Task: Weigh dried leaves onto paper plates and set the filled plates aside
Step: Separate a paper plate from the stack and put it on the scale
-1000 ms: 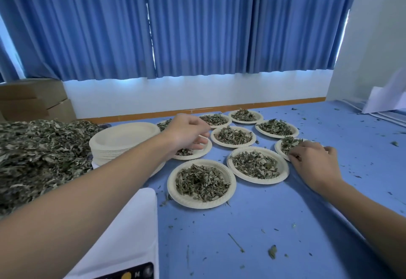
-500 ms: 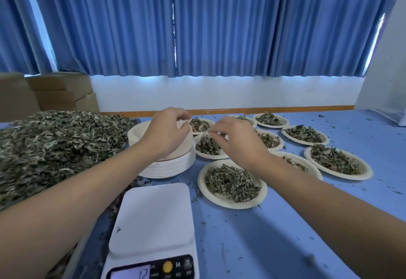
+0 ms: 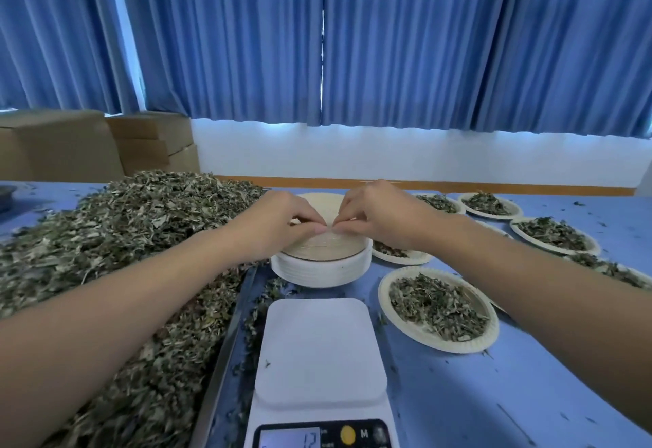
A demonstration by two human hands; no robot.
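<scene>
Plate stack [image 3: 321, 266] sits mid-worktop [image 3: 458, 398], just behind the scale [image 3: 319, 348], display reads 12. Left hand [image 3: 282, 223] and right hand [image 3: 381, 216] both pinch the top plate [image 3: 323, 202] at its near rim, fingertips almost meeting. Leaf pile [image 3: 123, 236] crowds the stack's left edge. Nearest filled plate [image 3: 437, 306] lies just right of the scale, blue worktop showing in front of it

Plate stack [image 3: 319, 264] behind scale [image 3: 319, 352], beside leaves [image 3: 116, 236]
</scene>
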